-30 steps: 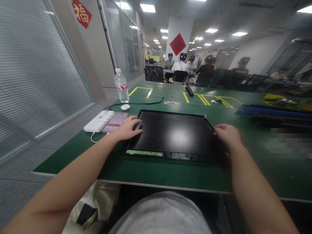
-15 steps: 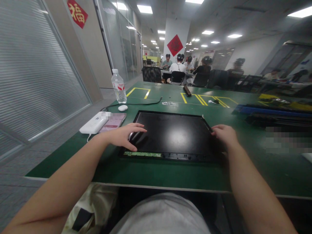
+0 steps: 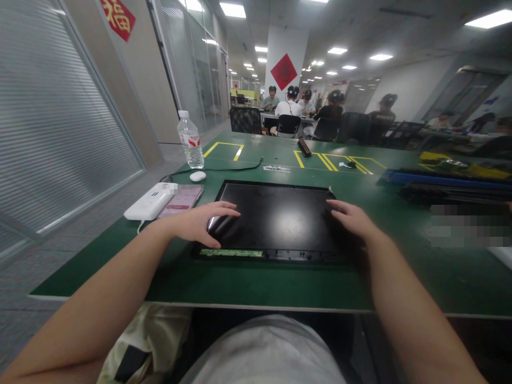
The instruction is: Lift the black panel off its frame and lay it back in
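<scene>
A black display panel (image 3: 272, 213) lies face up in a black frame on the green table (image 3: 264, 288). Along the frame's near edge runs a narrow green circuit board (image 3: 232, 253). My left hand (image 3: 200, 223) is at the panel's left edge, fingers and thumb spread, the fingertips over the dark surface. Over the right edge is my right hand (image 3: 352, 218), its fingers stretched out and apart above the panel's corner area; whether they touch it I cannot tell. Neither hand grips anything.
Left of the panel are a white power bank (image 3: 151, 201), a phone (image 3: 182, 200), a white earbud case (image 3: 197, 176) and a water bottle (image 3: 189, 141). A black cable (image 3: 232, 170) runs behind. Dark panels (image 3: 444, 192) lie stacked at right. Several people sit at far tables.
My right hand has come off the panel's right edge and moved left over its surface, the fingers opening. My left hand stays about where it was.
</scene>
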### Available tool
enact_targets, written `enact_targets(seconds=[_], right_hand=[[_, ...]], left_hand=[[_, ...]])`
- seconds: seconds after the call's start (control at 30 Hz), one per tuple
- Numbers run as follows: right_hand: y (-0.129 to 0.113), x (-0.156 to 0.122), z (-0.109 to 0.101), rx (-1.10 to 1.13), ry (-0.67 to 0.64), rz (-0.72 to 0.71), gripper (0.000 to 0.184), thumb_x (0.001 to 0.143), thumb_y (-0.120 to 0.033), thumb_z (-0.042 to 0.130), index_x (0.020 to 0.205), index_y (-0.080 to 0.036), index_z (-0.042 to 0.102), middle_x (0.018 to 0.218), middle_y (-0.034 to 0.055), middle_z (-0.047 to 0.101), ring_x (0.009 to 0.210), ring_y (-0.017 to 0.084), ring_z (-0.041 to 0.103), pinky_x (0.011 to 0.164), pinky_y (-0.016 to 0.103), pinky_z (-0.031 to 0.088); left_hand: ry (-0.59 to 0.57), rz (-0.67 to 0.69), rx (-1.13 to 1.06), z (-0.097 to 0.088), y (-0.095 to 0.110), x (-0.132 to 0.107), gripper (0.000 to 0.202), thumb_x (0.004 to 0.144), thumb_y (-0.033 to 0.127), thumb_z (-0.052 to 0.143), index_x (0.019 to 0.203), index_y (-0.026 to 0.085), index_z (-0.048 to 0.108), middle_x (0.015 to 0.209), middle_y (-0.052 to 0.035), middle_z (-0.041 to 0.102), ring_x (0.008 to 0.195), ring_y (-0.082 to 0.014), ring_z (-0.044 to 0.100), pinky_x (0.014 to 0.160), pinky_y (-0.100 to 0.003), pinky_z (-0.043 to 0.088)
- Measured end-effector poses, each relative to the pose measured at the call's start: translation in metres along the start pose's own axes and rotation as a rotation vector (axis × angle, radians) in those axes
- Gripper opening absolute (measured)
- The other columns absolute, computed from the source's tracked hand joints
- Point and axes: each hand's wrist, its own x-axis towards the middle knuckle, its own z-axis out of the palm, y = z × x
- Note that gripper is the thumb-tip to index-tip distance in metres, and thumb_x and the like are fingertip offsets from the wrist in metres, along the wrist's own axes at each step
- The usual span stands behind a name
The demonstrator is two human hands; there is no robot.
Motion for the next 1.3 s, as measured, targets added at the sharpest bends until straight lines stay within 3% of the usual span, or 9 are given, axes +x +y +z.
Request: enact_targets(seconds=[0.13, 0.6, 0.77, 0.9, 1.07, 1.2, 1.3], right_hand=[[0.001, 0.000, 0.002, 0.046, -0.087, 0.062, 0.042, 0.085, -0.021, 0.060, 0.125, -0.022, 0.073, 0.128, 0.0063, 0.072, 0.122, 0.022, 0.066, 0.114, 0.037, 0.043], [-0.010, -0.002, -0.002, -0.046, -0.068, 0.107, 0.031, 0.084, -0.019, 0.062, 0.109, -0.023, 0.079, 0.113, 0.0044, 0.078, 0.110, 0.022, 0.071, 0.105, 0.032, 0.049], [-0.008, -0.002, 0.000, 0.012, -0.061, 0.119, 0.031, 0.081, -0.020, 0.063, 0.107, -0.024, 0.079, 0.113, 0.0031, 0.078, 0.110, 0.022, 0.071, 0.107, 0.034, 0.048], [-0.006, -0.001, -0.004, 0.040, 0.037, 0.108, 0.032, 0.081, -0.023, 0.061, 0.108, -0.023, 0.079, 0.112, 0.0043, 0.078, 0.107, 0.021, 0.071, 0.104, 0.034, 0.049], [-0.001, 0.000, -0.017, -0.090, 0.220, 0.265, 0.034, 0.078, -0.025, 0.061, 0.106, -0.021, 0.079, 0.104, 0.0070, 0.078, 0.096, 0.023, 0.071, 0.092, 0.034, 0.053], [0.005, 0.001, -0.021, -0.182, 0.154, 0.387, 0.033, 0.076, -0.024, 0.062, 0.104, -0.021, 0.081, 0.094, 0.0079, 0.078, 0.085, 0.024, 0.071, 0.080, 0.033, 0.054], [0.008, 0.002, -0.019, -0.247, 0.109, 0.377, 0.030, 0.076, -0.023, 0.062, 0.098, -0.022, 0.082, 0.089, 0.0079, 0.078, 0.083, 0.025, 0.071, 0.077, 0.034, 0.053]], left_hand=[[0.013, 0.019, -0.031, 0.000, 0.002, 0.001, 0.081, 0.069, 0.036, 0.084, 0.145, 0.031, 0.056, 0.160, -0.0102, 0.045, 0.142, -0.0353, 0.048, 0.117, -0.046, 0.037], [0.023, 0.064, -0.036, 0.002, 0.004, 0.001, 0.084, 0.069, 0.024, 0.080, 0.148, 0.027, 0.051, 0.161, -0.0119, 0.043, 0.144, -0.0339, 0.046, 0.120, -0.045, 0.035], [0.017, 0.039, -0.037, 0.001, 0.004, 0.001, 0.081, 0.069, 0.030, 0.082, 0.146, 0.027, 0.054, 0.160, -0.0124, 0.045, 0.144, -0.0346, 0.046, 0.119, -0.046, 0.035], [0.040, -0.021, -0.026, 0.003, -0.004, 0.003, 0.071, 0.078, 0.045, 0.075, 0.143, 0.026, 0.057, 0.158, -0.0125, 0.048, 0.141, -0.0337, 0.049, 0.116, -0.045, 0.039], [0.161, -0.183, 0.056, 0.010, -0.023, 0.009, 0.062, 0.089, 0.058, 0.054, 0.135, 0.018, 0.064, 0.150, -0.0175, 0.053, 0.136, -0.0348, 0.053, 0.115, -0.047, 0.040], [0.213, -0.292, 0.163, 0.014, -0.034, 0.014, 0.061, 0.092, 0.052, 0.044, 0.129, 0.012, 0.069, 0.142, -0.0221, 0.057, 0.133, -0.0386, 0.054, 0.115, -0.050, 0.040], [0.214, -0.341, 0.215, 0.016, -0.037, 0.017, 0.056, 0.090, 0.044, 0.043, 0.125, 0.011, 0.071, 0.139, -0.0230, 0.059, 0.130, -0.0399, 0.057, 0.114, -0.052, 0.042]])
